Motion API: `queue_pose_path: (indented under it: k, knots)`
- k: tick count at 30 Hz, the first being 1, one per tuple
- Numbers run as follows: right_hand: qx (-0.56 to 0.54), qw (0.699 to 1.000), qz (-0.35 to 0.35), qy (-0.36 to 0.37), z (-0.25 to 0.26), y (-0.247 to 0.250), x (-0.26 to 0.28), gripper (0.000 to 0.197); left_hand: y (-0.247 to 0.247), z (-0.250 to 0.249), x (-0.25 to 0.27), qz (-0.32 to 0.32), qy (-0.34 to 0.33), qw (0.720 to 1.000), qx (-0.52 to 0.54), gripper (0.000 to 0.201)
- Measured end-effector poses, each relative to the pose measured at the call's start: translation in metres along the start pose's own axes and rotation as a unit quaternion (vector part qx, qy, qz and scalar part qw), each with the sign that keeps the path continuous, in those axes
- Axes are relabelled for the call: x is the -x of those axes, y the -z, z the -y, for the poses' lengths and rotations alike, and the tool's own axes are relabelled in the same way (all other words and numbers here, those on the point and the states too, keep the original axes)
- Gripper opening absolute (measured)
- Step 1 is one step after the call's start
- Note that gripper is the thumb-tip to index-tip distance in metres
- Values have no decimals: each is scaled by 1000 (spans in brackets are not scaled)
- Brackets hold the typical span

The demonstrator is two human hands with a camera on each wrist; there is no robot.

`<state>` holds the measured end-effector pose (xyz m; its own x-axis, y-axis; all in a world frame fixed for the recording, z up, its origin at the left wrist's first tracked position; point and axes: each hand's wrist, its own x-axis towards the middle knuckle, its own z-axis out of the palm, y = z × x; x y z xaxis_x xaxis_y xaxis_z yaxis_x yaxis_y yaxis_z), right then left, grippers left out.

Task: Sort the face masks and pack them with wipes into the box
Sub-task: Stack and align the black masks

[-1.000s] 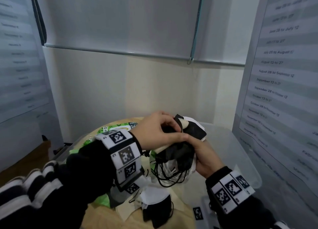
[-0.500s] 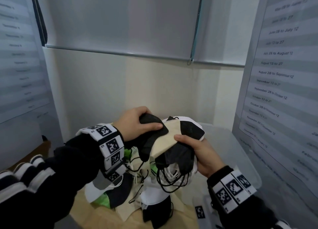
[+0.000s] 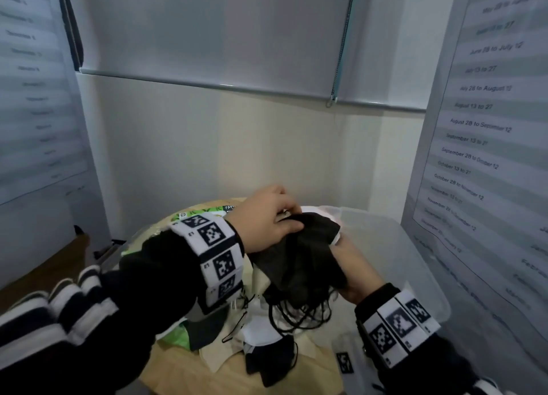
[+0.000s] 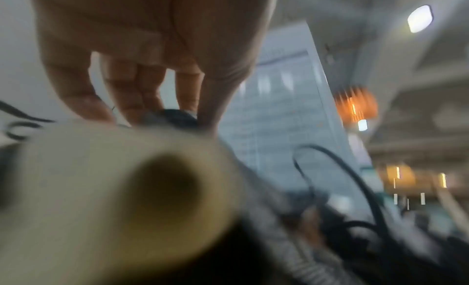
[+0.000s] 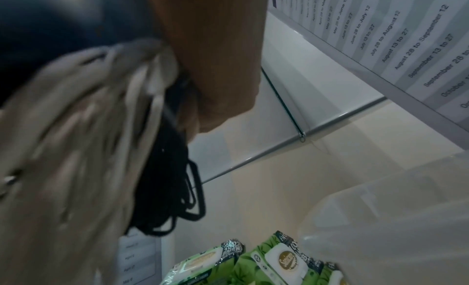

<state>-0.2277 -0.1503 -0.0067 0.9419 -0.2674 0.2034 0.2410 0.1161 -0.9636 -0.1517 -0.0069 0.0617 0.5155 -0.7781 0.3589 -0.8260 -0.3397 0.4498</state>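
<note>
A bundle of masks (image 3: 302,255) is gripped from below by the right hand (image 3: 353,273); its top edge is pinched by the left hand (image 3: 267,219). It is held above loose masks (image 3: 264,335) on the desk (image 3: 237,380), left of the box (image 3: 415,264). Wipes (image 5: 253,263) lie at the far side. Risk: dangling ear loops (image 3: 299,314) may snag, dragging masks loose.

I see a bunched stack of black face masks (image 3: 302,255) at centre frame, black ear loops (image 3: 299,314) dangling below, loose white, beige and black masks (image 3: 261,344) heaped lower centre, green wipes packs (image 5: 266,263) behind, and the clear box (image 3: 400,246) at right.
</note>
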Motion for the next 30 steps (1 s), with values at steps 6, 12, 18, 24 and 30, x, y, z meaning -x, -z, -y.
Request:
queue_pose_path:
  k: [6,12,18,24,30]
  knots:
    - [-2,998,38,-40,0,2,6,39,-2,7,2,0,-3,1000,-22,20]
    - [-58,996,55,-51,0,-3,10,34,-23,13,7,-126,-24,991,29,20]
    - [-230,968,71,-74,14,1,16,47,-32,17,5,-165,-31,984,54,26]
    - [-191,970,33,-145,8,3,11,37,-24,22,3,-152,32,982,105,23]
    - [-234,963,-33,-127,10,17,9,43,-6,18,32,-61,93,979,171,61]
